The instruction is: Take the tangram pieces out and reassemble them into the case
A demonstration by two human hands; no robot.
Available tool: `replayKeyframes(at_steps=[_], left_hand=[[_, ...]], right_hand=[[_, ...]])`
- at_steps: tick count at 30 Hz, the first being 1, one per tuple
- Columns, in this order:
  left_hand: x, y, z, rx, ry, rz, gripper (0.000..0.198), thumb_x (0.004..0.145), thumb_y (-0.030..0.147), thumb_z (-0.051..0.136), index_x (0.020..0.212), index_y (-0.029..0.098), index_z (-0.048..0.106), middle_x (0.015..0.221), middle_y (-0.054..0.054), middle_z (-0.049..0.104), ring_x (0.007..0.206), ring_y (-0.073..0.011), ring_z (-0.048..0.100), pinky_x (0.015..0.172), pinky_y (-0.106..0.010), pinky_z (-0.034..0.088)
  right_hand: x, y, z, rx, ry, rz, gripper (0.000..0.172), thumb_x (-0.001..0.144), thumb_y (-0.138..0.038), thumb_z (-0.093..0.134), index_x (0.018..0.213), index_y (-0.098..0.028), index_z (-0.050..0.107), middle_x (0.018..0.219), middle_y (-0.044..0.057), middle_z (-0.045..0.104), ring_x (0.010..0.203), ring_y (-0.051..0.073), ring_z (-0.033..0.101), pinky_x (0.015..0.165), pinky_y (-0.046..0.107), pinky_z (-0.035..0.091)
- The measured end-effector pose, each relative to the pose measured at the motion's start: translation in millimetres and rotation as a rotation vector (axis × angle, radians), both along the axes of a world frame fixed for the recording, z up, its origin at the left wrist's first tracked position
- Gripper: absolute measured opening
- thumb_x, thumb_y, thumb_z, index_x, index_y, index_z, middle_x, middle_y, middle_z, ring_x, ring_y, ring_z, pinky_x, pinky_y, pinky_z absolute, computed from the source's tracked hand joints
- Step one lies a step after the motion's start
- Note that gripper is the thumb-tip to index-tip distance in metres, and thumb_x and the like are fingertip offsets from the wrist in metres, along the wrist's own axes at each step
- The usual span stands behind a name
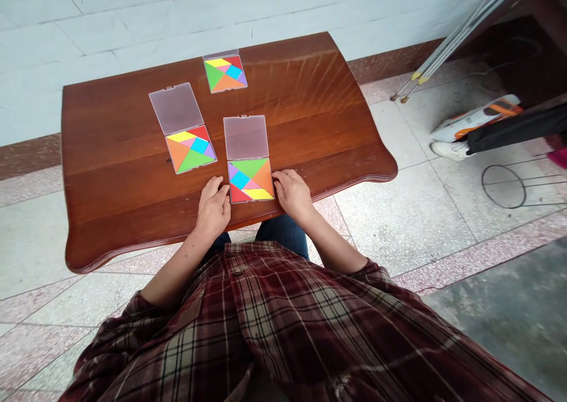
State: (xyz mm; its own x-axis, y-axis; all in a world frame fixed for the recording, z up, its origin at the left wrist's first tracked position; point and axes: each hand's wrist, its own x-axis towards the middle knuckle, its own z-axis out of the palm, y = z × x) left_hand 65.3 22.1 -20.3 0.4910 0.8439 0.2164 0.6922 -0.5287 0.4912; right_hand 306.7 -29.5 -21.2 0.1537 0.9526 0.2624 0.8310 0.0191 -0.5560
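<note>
The nearest tangram set (251, 180) lies in a square plastic case close to the table's front edge, its colored pieces filling the tray. Its clear lid (246, 138) is folded back flat, away from me. My left hand (214, 208) rests on the table at the case's left side, fingers loosely bent and apart, fingertips at the edge. On the right side, my right hand (293, 195) lies with its fingers extended toward the case's edge. Neither hand grips anything; whether the fingertips press on the case is hard to tell.
A second tangram set (191, 149) with its lid open lies to the left, and a third tangram set (225, 73) near the back edge. All sit on a brown wooden table (310, 113) against a white wall. Crutches (447, 48) and another person's leg (509, 131) are at the right.
</note>
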Motion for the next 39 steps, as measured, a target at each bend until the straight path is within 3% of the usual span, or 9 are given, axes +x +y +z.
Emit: replayKeyframes(at_steps=[9,16,19,22,25,27,31,39], left_hand=[[3,-1,4.1,-0.025,0.058,-0.034,0.045,0.086,0.022,0.041,0.127,0.015,0.060,0.142,-0.014,0.054,0.141,-0.0335,0.040,0.116,-0.059,0.034],[9,-3,9.8,-0.006,0.138,-0.076,0.051,0.085,0.020,0.042,0.134,0.016,0.056,0.146,-0.016,0.050,0.143,-0.0367,0.035,0.115,-0.060,0.032],[11,-4,11.4,0.008,0.163,-0.069,0.050,0.087,0.020,0.041,0.134,0.015,0.056,0.146,-0.017,0.050,0.143,-0.0373,0.036,0.114,-0.060,0.032],[12,-5,11.8,0.015,0.167,-0.058,0.047,0.090,0.024,0.039,0.131,0.013,0.058,0.145,-0.018,0.050,0.142,-0.0379,0.038,0.114,-0.060,0.032],[12,-5,10.3,0.009,0.140,-0.046,0.046,0.091,0.030,0.043,0.132,0.014,0.057,0.145,-0.018,0.051,0.141,-0.0378,0.038,0.114,-0.061,0.033],[12,-5,9.2,0.014,0.134,-0.042,0.048,0.091,0.033,0.045,0.133,0.013,0.056,0.145,-0.018,0.051,0.141,-0.0381,0.039,0.114,-0.061,0.033],[13,-6,10.6,0.029,0.164,-0.037,0.049,0.091,0.035,0.046,0.133,0.012,0.056,0.144,-0.019,0.052,0.140,-0.0387,0.040,0.114,-0.061,0.033],[16,-11,19.2,-0.004,0.273,-0.030,0.048,0.093,0.032,0.043,0.135,0.012,0.055,0.149,-0.016,0.048,0.143,-0.0355,0.037,0.117,-0.055,0.032]], right_hand=[[-2,0,-4.0,0.011,-0.001,-0.016,0.033,0.093,-0.021,0.040,0.112,-0.017,0.066,0.107,0.013,0.065,0.095,0.023,0.061,0.090,0.036,0.050],[5,10,-5.5,-0.031,0.055,-0.070,0.031,0.094,-0.023,0.039,0.113,-0.018,0.063,0.099,0.012,0.068,0.090,0.023,0.064,0.080,0.035,0.052],[12,11,-12.2,0.018,0.205,-0.068,0.032,0.096,-0.029,0.037,0.116,-0.019,0.060,0.096,0.009,0.070,0.082,0.019,0.065,0.076,0.033,0.054],[25,7,-21.3,0.161,0.289,-0.175,0.036,0.097,-0.033,0.036,0.121,-0.017,0.057,0.100,0.010,0.069,0.080,0.017,0.065,0.078,0.034,0.055],[43,3,-26.7,0.299,0.140,-0.301,0.035,0.096,-0.033,0.038,0.118,-0.017,0.060,0.111,0.014,0.067,0.101,0.022,0.063,0.091,0.041,0.052],[50,3,-27.0,0.289,0.025,-0.306,0.033,0.095,-0.031,0.039,0.115,-0.018,0.063,0.112,0.014,0.067,0.106,0.024,0.061,0.095,0.045,0.049],[51,3,-23.7,0.202,-0.092,-0.249,0.031,0.094,-0.028,0.042,0.110,-0.019,0.066,0.112,0.013,0.069,0.105,0.026,0.060,0.096,0.045,0.047],[51,1,-25.9,0.192,-0.102,-0.219,0.031,0.093,-0.028,0.043,0.108,-0.017,0.067,0.111,0.013,0.070,0.104,0.026,0.060,0.096,0.044,0.045]])
